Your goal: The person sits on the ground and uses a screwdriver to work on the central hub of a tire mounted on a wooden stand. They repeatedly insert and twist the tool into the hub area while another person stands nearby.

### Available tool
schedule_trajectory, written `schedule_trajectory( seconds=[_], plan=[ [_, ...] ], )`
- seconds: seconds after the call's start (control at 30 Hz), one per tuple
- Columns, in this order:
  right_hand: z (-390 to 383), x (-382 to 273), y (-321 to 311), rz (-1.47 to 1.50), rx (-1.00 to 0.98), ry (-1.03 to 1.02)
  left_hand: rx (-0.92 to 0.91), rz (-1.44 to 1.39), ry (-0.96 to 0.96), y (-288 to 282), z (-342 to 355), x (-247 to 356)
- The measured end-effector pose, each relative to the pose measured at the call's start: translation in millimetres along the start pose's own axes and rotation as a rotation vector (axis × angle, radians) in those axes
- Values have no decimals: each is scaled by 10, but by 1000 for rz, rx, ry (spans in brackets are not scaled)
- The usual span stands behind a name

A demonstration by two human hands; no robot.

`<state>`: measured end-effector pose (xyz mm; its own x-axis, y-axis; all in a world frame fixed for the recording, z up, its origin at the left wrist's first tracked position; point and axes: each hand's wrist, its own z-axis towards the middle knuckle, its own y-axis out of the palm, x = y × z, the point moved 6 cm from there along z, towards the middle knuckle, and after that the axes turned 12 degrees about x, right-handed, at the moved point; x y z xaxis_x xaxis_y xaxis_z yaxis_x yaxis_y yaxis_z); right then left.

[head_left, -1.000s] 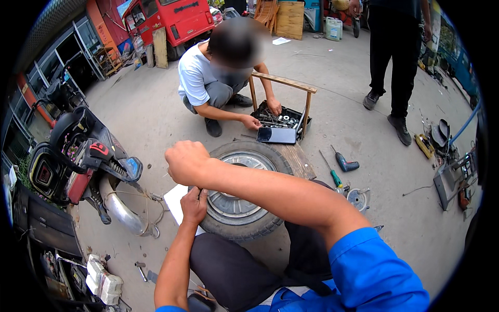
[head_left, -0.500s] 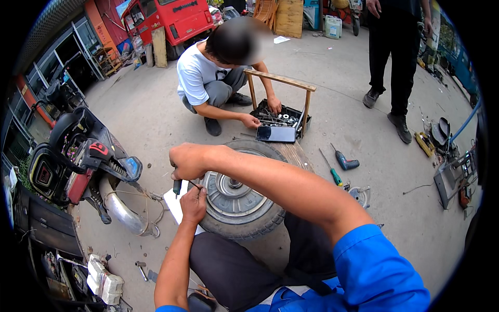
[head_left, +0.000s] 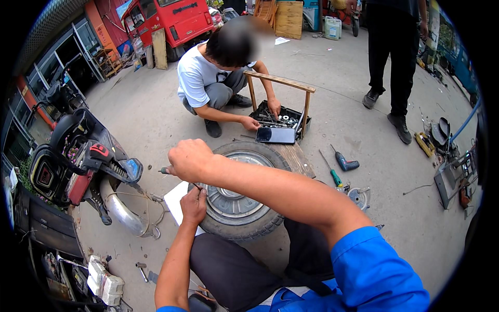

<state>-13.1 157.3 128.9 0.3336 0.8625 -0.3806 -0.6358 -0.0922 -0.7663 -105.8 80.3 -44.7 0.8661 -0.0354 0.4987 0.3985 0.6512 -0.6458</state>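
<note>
Small black tyre (head_left: 236, 223) on a silver rim, lying flat on the concrete floor (head_left: 150, 119) at the knees, beside a white sheet (head_left: 176, 200). Right hand (head_left: 189, 160) fisted around a tool (head_left: 165, 170), only its tip showing; left hand (head_left: 194, 204) pinching something too small to make out at the tyre's edge. Scooter (head_left: 83, 166) to the left, partly cut off.

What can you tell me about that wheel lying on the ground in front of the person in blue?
The wheel is a small one: a black treaded rubber tyre around a silver, metal-looking hub with ribs. It lies flat on the concrete, partly on a wooden board. The left hand rests at its near-left edge; the right hand grips a green-handled tool above its left side. The person's dark-trousered knee sits just beside it.
</note>
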Motion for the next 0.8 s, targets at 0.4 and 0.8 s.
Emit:
schedule_trajectory(
  seconds=[0.4,0.8],
  plan=[
    [12,-1,94,174,-11,-53,11,-6,10,-8,-13,-31],
    [-42,-98,-1,110,-146,-155,4,-10,-4,-34,-25,-35]
  ],
)
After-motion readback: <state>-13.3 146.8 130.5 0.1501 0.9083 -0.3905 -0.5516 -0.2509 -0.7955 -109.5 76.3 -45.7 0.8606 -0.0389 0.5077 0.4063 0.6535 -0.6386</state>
